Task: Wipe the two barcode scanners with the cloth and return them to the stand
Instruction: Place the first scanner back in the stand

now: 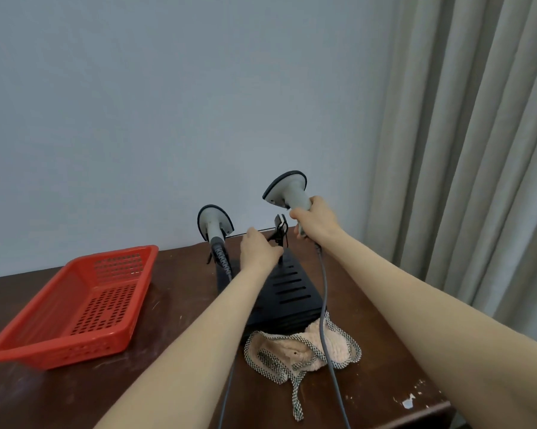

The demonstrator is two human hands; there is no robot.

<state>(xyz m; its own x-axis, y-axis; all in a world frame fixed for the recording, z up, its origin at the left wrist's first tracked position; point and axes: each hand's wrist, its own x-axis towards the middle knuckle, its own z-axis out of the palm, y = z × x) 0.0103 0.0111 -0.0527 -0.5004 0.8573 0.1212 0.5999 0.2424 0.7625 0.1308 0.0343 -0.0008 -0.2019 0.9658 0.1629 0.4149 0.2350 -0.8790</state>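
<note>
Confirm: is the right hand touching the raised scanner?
Touching. The head view shows the right hand with its fingers curled round the handle of the raised scanner, held clear of the stand.

Stand: the black slotted stand (288, 292) has a matt, smooth surface; whether it is plastic or painted metal cannot be told.
Scanner above the stand: the raised grey pistol-shaped scanner (287, 188) is smooth plastic with a black rim.
Scanner on the stand's left: the docked grey pistol-shaped scanner (214, 222) is the same plastic.
Cloth before the stand: the pale pink cloth with checked woven edging (338, 342) is nubbly terry.
Basket left of the stand: the red perforated plastic basket (59, 339) is glossy.
Table under the stand: the dark brown wooden table (180, 305) has a dull sheen and is scuffed and chipped.
</note>
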